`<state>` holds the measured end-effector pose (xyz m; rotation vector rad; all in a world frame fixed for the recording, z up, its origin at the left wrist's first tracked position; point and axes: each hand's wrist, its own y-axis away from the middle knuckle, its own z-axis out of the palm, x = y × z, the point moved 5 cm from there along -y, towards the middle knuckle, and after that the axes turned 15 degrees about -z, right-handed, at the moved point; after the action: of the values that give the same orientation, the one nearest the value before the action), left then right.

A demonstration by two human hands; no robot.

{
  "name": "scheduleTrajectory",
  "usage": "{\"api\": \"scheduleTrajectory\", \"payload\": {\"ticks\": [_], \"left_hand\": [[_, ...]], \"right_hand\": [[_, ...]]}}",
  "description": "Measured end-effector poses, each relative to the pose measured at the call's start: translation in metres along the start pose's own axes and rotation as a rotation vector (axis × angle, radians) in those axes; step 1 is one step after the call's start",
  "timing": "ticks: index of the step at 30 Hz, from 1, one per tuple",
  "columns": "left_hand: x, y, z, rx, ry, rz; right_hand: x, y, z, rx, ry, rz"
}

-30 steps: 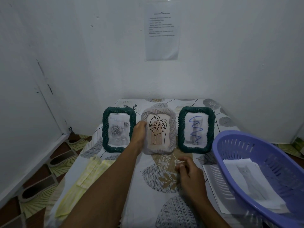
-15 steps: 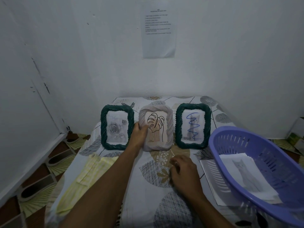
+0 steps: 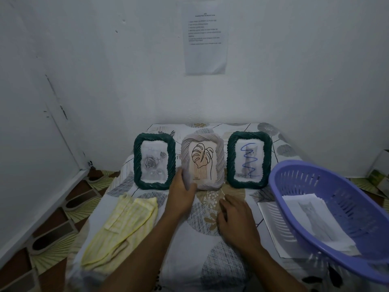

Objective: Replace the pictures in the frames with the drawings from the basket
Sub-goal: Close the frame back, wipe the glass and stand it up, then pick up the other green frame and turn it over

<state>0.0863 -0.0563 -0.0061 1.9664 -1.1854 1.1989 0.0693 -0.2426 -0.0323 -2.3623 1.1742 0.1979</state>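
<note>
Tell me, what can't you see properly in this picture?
Head view:
Wall notice: print too small to read.
Grey frame: lower left corner hidden by the left hand.
Purple basket: cut off by the right edge.
Right hand: its back hides whatever the fingers may hold.
Sheet under the basket: mostly covered.

Notice [image 3: 205,39] print too small to read; basket [image 3: 347,199] cut off at right.
</note>
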Motion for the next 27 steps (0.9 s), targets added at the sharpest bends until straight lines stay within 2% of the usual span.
{"api": "scheduleTrajectory", "payload": {"ticks": [4, 8, 11, 18, 23, 27], "left_hand": [[-0.014, 0.030, -0.002, 0.022, -0.192, 0.162], [-0.032, 0.045, 0.000, 0.010, -0.546, 0.353], [-0.045, 0.045, 0.004, -0.041, -0.711, 0.338], [-0.050, 0.043, 0.008, -0.055, -0.754, 0.330], [-0.050, 0.042, 0.007, -0.048, -0.728, 0.328], [-0.049, 0.041, 0.007, -0.046, -0.693, 0.343]], "right_hand": [[0.001, 0.000, 0.000, 0.001, 0.000, 0.009], [0.000, 0.000, 0.000, 0.006, -0.002, 0.012], [-0.002, 0.001, -0.001, -0.011, 0.019, -0.001], [-0.002, 0.002, -0.001, -0.018, -0.018, 0.027], [0.003, -0.020, -0.021, -0.060, -0.289, 0.068], [0.016, -0.066, -0.083, 0.137, -0.237, 0.019]]}}
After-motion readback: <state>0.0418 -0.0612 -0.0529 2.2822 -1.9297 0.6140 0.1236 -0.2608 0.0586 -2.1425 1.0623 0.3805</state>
